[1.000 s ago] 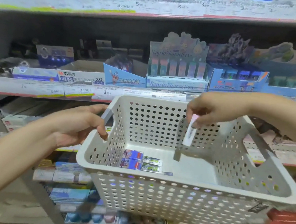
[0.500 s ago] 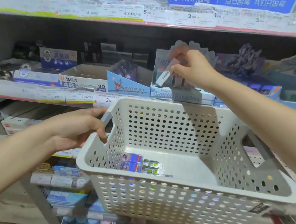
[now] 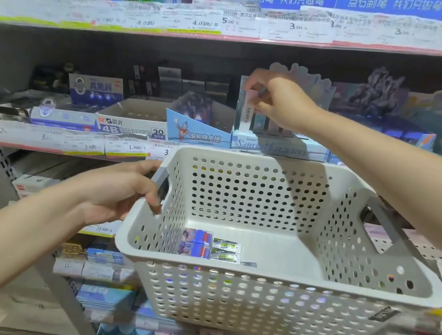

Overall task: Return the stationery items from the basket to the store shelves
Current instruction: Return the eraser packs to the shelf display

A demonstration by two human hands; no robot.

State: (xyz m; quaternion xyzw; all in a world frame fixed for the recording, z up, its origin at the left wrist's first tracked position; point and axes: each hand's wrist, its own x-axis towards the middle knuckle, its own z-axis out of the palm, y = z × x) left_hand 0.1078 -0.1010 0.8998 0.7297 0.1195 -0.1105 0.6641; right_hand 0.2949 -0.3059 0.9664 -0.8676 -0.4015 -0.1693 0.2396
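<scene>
Slim white eraser stick [image 3: 246,114] hangs upright, long axis vertical, lower end at leftmost slot of pastel display box [image 3: 278,147] on middle shelf. Right hand [image 3: 279,102] pinches its top end from right, fingertips closed on it. Left hand [image 3: 124,191] grips handle of white perforated basket [image 3: 267,300]. Basket holds small flat packets [image 3: 209,246] in near-left part of floor.

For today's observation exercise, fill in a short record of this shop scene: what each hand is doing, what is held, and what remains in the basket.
left hand: grips the grey handle of the white basket
right hand: pinches a slim white packet, upright, at the pastel display box
packet state: lower end at the box's left slot; fully seated or not, cannot tell
basket contents: small blue and green packets lying flat on the floor, near the left corner
</scene>
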